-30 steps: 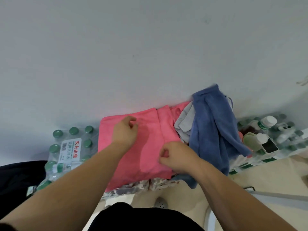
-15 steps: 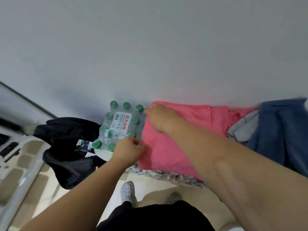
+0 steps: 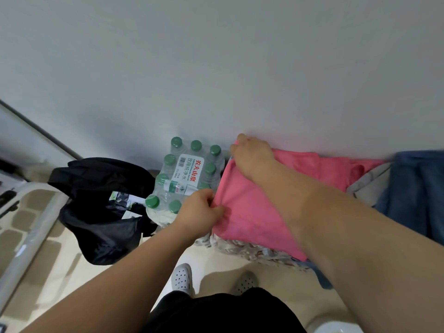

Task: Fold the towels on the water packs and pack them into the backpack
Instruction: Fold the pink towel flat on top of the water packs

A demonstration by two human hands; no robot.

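Observation:
A pink towel (image 3: 249, 205) lies spread over a water pack against the wall. My left hand (image 3: 200, 211) pinches its near left corner. My right hand (image 3: 251, 156) grips its far left corner by the wall. A blue towel (image 3: 418, 188) and a grey towel (image 3: 370, 183) lie bunched to the right. A black backpack (image 3: 101, 203) sits open on the floor at the left. Between the backpack and the pink towel stands an uncovered water pack (image 3: 185, 179) with green caps.
A grey wall (image 3: 216, 68) rises right behind the packs. Patterned wrap of the covered pack (image 3: 252, 252) shows under the pink towel. My feet in perforated shoes (image 3: 182, 277) stand on the beige floor. A white rail (image 3: 31, 241) runs along the left.
The view swung left, bringing the backpack in. Both hands left the middle of the pink towel and took hold of its left corners.

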